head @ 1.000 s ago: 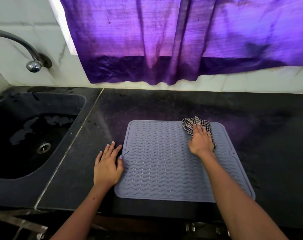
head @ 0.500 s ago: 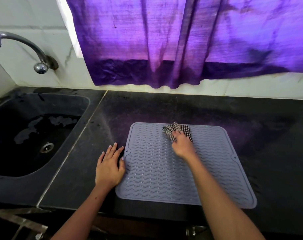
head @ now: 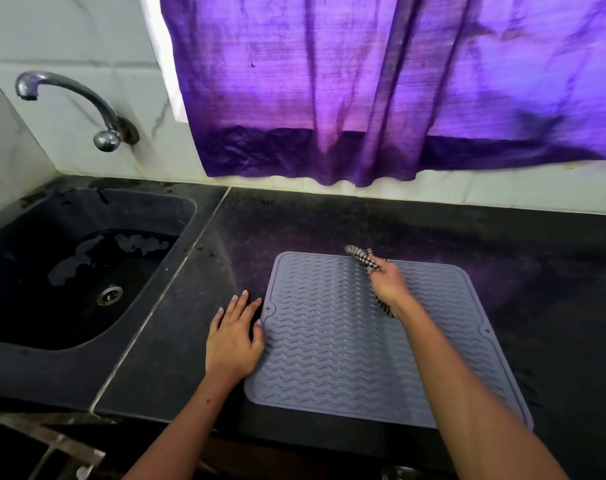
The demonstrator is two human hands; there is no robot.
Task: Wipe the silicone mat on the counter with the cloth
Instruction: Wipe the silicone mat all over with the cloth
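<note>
A grey silicone mat (head: 332, 344) with a wavy ribbed pattern lies flat on the black counter (head: 536, 271). My right hand (head: 388, 284) grips a black-and-white checked cloth (head: 362, 256) near the mat's far edge; the cloth sticks out beyond my fingers and a strip hangs out below my wrist. My left hand (head: 234, 336) lies flat, fingers spread, on the counter at the mat's left edge, its thumb side touching the mat.
A black sink (head: 69, 271) with a drain and some water lies to the left, with a metal tap (head: 69, 102) on the tiled wall above it. A purple curtain (head: 381, 88) hangs behind the counter. The counter's front edge runs just below the mat.
My right hand has drawn the cloth leftward along the mat's far edge from the far right corner toward the middle, and the cloth is now bunched in my grip. My left hand has stayed put.
</note>
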